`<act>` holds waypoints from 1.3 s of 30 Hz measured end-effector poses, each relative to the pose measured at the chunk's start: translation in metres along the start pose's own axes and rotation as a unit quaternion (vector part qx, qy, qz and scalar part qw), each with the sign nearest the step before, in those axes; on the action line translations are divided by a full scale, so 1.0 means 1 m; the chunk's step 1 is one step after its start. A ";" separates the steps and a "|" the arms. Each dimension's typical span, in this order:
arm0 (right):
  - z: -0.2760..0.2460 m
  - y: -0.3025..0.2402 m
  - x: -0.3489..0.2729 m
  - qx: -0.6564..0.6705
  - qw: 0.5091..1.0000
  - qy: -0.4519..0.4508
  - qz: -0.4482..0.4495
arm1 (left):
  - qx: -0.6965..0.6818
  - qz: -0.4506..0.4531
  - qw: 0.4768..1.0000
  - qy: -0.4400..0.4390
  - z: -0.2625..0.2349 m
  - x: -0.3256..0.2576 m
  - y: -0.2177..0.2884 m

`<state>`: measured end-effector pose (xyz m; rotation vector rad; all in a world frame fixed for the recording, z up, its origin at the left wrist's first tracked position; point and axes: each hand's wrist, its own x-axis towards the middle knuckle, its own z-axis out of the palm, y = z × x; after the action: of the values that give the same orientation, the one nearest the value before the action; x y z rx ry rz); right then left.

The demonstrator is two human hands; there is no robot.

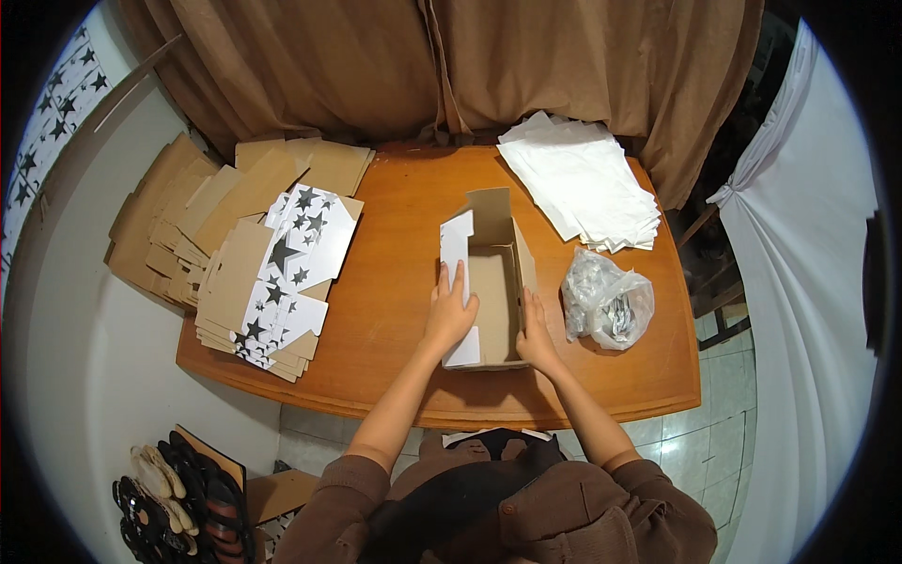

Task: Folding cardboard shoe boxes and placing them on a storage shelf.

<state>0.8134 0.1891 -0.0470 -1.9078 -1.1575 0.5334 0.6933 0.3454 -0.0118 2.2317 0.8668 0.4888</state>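
Note:
An open cardboard box [493, 282] stands on the table in front of me, brown inside, with a raised flap at its far end. Along its left side runs a white flap [458, 249]. My left hand [453, 312] lies on that flap, fingers stretched out and apart, the thumb toward the box's inside. At the near right corner, my right hand [535, 334] holds the right wall, its fingers extended along the outer face and its thumb near the rim. Parts of both side walls are hidden under my hands.
Flat cardboard pieces [230, 249], some white with black stars [282, 252], are piled at the left. White paper sheets [583, 179] lie at the far right, above a clear plastic bag [608, 299] with silvery contents. Footwear [178, 493] is at the lower left; a brown curtain [329, 70] hangs behind.

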 end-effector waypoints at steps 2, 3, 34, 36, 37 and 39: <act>0.002 0.000 -0.001 -0.084 0.996 0.033 -0.008 | 0.090 0.027 0.996 0.000 0.007 -0.006 0.000; 0.001 -0.006 0.000 -0.084 0.996 0.031 -0.010 | 0.091 0.026 0.995 -0.001 0.011 -0.007 -0.004; -0.007 -0.051 -0.037 -0.320 0.863 0.099 -0.379 | 0.108 0.069 0.991 0.027 0.017 -0.016 -0.023; -0.006 -0.050 -0.025 -0.377 0.871 0.071 -0.307 | 0.107 0.073 0.991 0.036 0.019 -0.016 -0.023; -0.004 -0.047 -0.021 -0.366 0.885 0.051 -0.282 | 0.102 0.077 0.991 0.041 0.019 -0.016 -0.023; 0.000 -0.040 -0.018 -0.356 0.896 0.034 -0.263 | 0.098 0.081 0.991 0.047 0.020 -0.016 -0.023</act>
<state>0.7835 0.1832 -0.0155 -2.0228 -1.9116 -0.3067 0.6830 0.3376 -0.0438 2.4902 0.8141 0.6115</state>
